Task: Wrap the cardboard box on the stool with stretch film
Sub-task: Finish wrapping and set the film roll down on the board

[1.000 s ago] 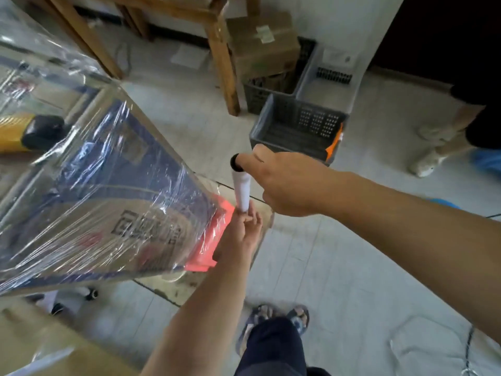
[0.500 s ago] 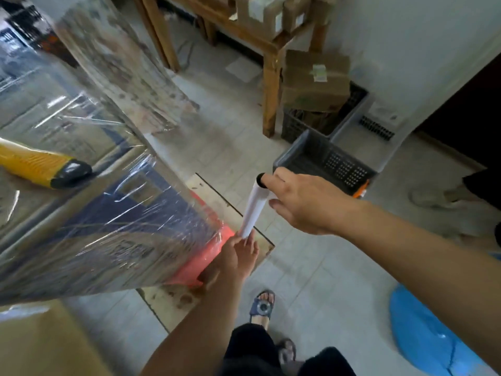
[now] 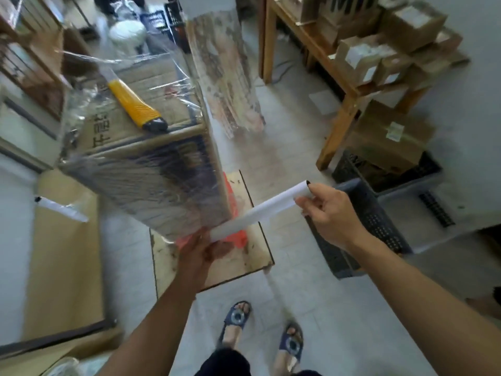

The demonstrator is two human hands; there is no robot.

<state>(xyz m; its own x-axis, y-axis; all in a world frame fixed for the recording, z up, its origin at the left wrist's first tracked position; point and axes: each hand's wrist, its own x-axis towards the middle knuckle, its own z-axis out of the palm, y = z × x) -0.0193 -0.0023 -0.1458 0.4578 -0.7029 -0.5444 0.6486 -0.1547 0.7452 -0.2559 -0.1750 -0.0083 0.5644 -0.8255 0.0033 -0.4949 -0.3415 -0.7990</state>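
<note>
The film roll [image 3: 260,210] ran slantwise, its low end gripped by the left hand [image 3: 199,249] at the near bottom corner of the film-clad cardboard box [image 3: 151,172] on the red stool [image 3: 240,238], its high end pinched by the right hand [image 3: 329,213] well right of the box; left hand nearer.

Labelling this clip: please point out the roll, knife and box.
roll [image 3: 260,213], head view, middle of the white tube.
knife [image 3: 132,103], head view, yellow handle.
box [image 3: 151,181], head view, film-covered side.
</note>
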